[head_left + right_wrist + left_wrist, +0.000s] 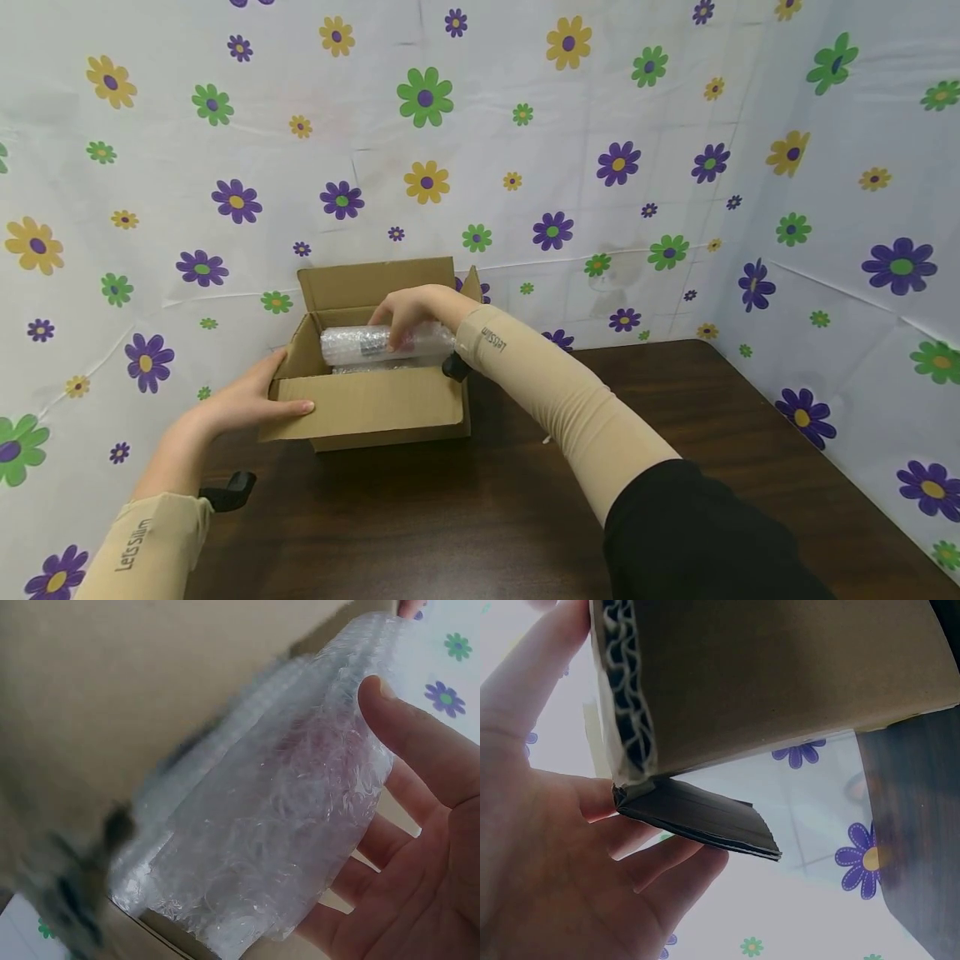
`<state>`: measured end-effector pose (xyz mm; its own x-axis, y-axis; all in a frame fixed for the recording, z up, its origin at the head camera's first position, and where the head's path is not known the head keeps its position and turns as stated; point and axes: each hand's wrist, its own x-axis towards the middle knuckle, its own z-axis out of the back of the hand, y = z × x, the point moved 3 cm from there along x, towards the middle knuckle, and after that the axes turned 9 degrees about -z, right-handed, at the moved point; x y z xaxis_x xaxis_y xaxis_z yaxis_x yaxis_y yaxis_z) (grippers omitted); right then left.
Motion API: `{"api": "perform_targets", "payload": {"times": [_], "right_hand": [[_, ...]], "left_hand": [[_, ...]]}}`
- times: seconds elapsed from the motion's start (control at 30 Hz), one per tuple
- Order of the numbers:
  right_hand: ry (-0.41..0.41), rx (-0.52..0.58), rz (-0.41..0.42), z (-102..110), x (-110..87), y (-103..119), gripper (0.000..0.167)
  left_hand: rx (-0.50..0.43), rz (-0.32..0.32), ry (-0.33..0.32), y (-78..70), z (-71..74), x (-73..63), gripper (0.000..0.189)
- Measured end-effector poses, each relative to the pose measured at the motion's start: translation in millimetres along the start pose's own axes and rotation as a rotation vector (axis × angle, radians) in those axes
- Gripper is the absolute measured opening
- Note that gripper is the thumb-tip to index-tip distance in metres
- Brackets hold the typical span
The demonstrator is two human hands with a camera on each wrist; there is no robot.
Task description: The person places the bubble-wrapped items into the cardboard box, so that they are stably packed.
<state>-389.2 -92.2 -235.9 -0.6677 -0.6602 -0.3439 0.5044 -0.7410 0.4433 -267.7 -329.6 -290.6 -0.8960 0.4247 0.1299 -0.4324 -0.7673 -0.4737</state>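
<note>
An open cardboard box sits on the table, its back flap raised. My left hand grips the box's left front corner; its thumb lies over the front flap, and in the left wrist view the fingers reach behind a folded side flap. A roll-shaped bundle in clear bubble wrap lies at the box's opening. From above, my right hand holds it, thumb on the near side and fingers on the far side. The right wrist view shows the bubble wrap closely; what is inside is blurred. More bubble wrap shows beneath the bundle.
The dark wooden table extends in front and to the right of the box. A white wall covering with flowers rises right behind the box and along the right side. A black wrist-worn device juts from the left wrist.
</note>
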Motion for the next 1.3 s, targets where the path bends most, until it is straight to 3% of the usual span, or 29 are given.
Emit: {"api": "perform_targets", "payload": {"times": [0.33, 0.6, 0.77, 0.87, 1.03, 1.17, 1.3], "right_hand": [[0.029, -0.035, -0.083, -4, -2.9, -7, 0.06], [0.007, -0.009, -0.073, 11, -18.7, -17, 0.052], [-0.01, 0.044, -0.017, 26, -32.4, -22, 0.05], [-0.053, 0.07, 0.057, 37, -42.2, -25, 0.05], [-0.197, 0.139, 0.165, 60, -69.2, -40, 0.044], [-0.279, 0.189, 0.16, 76, -99.6, -60, 0.042], [-0.306, 0.201, 0.111, 81, -123.6, -85, 0.043]], "left_hand": [[-0.014, -0.005, 0.006, -3.2, 0.0, -2.0, 0.11], [-0.014, 0.012, 0.034, -7.6, 1.4, -3.5, 0.11], [0.015, 0.029, 0.065, -8.3, 7.5, -2.7, 0.108], [0.055, 0.022, 0.072, -9.0, 11.7, -1.2, 0.104], [0.083, -0.017, 0.059, -16.6, 20.1, -0.4, 0.097], [0.071, -0.019, 0.037, -24.6, 32.2, -2.7, 0.093], [0.127, 0.003, 0.013, -24.8, 45.8, -7.4, 0.092]]}}
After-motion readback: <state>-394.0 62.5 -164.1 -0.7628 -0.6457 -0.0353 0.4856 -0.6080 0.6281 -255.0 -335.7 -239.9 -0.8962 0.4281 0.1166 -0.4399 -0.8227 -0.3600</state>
